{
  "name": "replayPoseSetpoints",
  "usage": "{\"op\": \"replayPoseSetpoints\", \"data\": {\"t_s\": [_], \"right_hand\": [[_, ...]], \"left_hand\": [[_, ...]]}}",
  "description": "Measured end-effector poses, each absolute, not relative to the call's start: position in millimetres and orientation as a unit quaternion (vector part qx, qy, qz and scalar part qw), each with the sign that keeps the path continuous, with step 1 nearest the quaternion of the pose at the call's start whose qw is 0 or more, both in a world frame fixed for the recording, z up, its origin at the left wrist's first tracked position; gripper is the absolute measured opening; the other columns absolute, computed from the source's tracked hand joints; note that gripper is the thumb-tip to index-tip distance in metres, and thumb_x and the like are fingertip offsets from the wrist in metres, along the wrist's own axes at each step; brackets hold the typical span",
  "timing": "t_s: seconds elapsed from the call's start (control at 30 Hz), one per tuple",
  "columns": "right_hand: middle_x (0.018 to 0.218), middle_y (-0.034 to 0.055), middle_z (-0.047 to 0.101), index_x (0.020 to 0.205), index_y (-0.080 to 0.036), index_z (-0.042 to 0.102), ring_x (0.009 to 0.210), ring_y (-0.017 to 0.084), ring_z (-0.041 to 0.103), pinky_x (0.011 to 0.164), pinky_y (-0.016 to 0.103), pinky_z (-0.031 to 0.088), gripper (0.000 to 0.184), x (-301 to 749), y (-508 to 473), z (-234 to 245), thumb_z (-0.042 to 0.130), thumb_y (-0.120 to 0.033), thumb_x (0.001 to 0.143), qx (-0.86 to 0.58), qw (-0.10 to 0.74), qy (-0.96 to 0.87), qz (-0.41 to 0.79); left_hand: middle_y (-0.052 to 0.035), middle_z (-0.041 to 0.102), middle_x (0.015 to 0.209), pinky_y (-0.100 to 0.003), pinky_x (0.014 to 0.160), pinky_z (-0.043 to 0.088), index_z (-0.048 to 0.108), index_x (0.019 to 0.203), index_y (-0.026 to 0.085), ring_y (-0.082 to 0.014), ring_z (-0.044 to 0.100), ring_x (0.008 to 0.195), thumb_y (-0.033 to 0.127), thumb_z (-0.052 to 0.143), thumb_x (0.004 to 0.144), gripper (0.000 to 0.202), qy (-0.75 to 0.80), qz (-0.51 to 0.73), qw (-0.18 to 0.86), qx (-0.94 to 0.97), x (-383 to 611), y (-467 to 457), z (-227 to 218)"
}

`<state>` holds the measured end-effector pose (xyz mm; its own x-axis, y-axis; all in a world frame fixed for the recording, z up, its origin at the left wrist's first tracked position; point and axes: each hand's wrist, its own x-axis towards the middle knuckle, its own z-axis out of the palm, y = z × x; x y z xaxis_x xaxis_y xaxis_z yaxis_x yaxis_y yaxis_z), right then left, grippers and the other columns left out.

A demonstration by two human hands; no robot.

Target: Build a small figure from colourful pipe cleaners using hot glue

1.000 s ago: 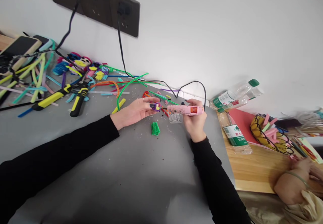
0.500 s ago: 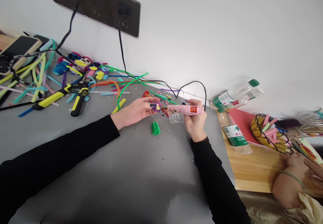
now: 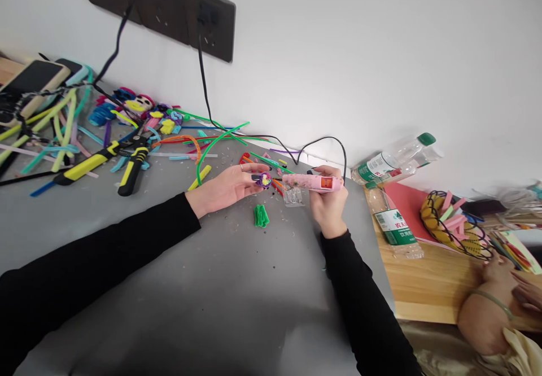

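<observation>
A small purple fuzzy piece (image 3: 265, 180) with a yellow bit on it is pinched in the fingertips of the left hand (image 3: 224, 188), above the gray table (image 3: 232, 280). The left fingers are held out long, with only a tiny gap where the piece is. A pink glue gun (image 3: 305, 182) is gripped by the right hand (image 3: 328, 209), its fingers curled around it. The gun's thin dark tip is pointed at the purple piece and held just beside it; whether they are touching cannot be told. Nearer the person, a green fuzzy bundle (image 3: 261, 216) is seen on the table, touched by neither hand. To the left, yellow and black pliers (image 3: 134, 168) are laid near fuzzy toys (image 3: 141, 104). To the right, another person's arm (image 3: 483, 314) is seen near a basket (image 3: 428, 218).
</observation>
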<state>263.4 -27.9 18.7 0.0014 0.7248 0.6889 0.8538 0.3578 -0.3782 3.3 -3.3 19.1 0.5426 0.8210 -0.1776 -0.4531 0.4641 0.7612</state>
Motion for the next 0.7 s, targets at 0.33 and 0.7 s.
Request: {"op": "replayPoseSetpoints", "data": {"t_s": [0.33,0.7], "right_hand": [[0.086,0.0024,0.07,0.103,-0.024,0.06,0.069,0.02,0.064,0.066,0.031,0.051,0.028,260.6,-28.3,18.2,0.053,-0.026,0.076,-0.571,0.424,-0.699,-0.076],[0.089,0.0032,0.069,0.104,-0.024,0.059,0.071,0.02,0.064,0.067,0.031,0.051,0.028,261.7,-28.1,18.0,0.055,-0.026,0.076,-0.578,0.425,-0.694,-0.061]], "left_hand": [[-0.0086,0.078,0.107,-0.026,0.085,0.058,0.076,0.102,0.016,-0.0183,0.072,0.09,0.011,0.077,0.073,0.029,0.274,0.382,0.812,0.345,4.7,-4.3,23.2],[-0.0088,0.078,0.11,-0.025,0.081,0.059,0.078,0.098,0.018,-0.0188,0.072,0.091,0.016,0.084,0.067,0.032,0.261,0.378,0.814,0.356,4.3,-2.2,19.1]]}}
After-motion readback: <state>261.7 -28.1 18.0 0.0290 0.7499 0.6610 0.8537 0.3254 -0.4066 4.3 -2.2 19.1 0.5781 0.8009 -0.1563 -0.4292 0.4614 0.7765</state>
